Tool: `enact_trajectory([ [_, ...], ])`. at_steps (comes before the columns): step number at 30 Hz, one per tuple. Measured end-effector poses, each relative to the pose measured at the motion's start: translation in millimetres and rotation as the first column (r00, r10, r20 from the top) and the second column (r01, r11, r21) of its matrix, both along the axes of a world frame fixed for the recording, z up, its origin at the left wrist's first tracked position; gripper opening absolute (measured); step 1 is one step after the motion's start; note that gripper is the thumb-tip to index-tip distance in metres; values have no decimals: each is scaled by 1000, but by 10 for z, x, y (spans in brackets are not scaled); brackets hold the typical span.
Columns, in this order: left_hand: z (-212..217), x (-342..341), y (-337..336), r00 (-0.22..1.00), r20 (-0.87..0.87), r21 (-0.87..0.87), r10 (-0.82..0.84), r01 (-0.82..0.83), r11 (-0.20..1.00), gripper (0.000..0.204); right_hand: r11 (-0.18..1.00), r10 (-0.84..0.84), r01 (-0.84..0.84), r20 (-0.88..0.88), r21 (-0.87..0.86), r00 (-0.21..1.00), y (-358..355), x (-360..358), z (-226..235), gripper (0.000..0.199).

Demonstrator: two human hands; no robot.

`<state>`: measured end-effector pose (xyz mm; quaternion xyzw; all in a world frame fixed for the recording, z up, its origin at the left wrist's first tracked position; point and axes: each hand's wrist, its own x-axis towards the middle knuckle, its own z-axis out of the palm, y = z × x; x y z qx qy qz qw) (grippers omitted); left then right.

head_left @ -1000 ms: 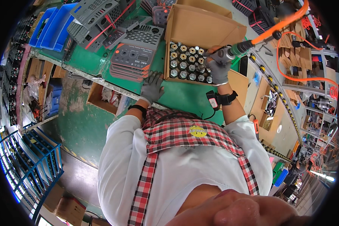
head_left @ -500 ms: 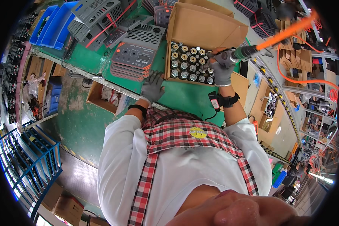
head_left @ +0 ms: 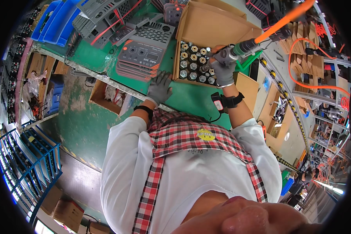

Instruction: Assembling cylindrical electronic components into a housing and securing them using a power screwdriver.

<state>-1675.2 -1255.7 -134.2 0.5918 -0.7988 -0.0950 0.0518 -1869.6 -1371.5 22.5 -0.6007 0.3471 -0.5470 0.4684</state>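
My right hand (head_left: pixel 223 67), in a grey glove, is wrapped round an air screwdriver (head_left: pixel 241 47) fed by an orange hose (head_left: pixel 286 21). The tool lies tilted, its head pointing down-left at the metal fittings (head_left: pixel 193 57). These stand upright in rows, with brass-coloured or silver hex tops, inside an open cardboard box (head_left: pixel 218 18). My hand partly covers the right-hand rows. Whether the tool touches a fitting, I cannot tell. My left hand (head_left: pixel 159 89), also gloved, rests with fingers stretched out at the bench's near edge, beside a stack of grey front panels (head_left: pixel 142 54).
More grey panels and housings (head_left: pixel 105 21) lie at the far left, some tied with red bands. Blue trays (head_left: pixel 60 23) sit beyond them. Below the green bench (head_left: pixel 201 95) stands a cardboard box (head_left: pixel 107 99) holding plastic. A blue rack (head_left: pixel 35 160) stands at lower left.
My right hand has shifted left over the box with the air screwdriver, its hose swinging along. My left hand stays in place by the panels. The whole view has turned slightly.
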Motion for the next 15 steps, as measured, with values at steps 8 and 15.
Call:
enact_trajectory([
  [8, -23, 0, 1, 1000, -8, 21, 6, -6, 1000, 58, 998, 44, -51, 145, 44, 988, -28, 173, 49, 30],
  [15, -36, 1, -1, 997, -73, 82, 31, -25, 996, 58, 990, 42, -46, -29, -133, 999, -103, 363, 30, 26],
])
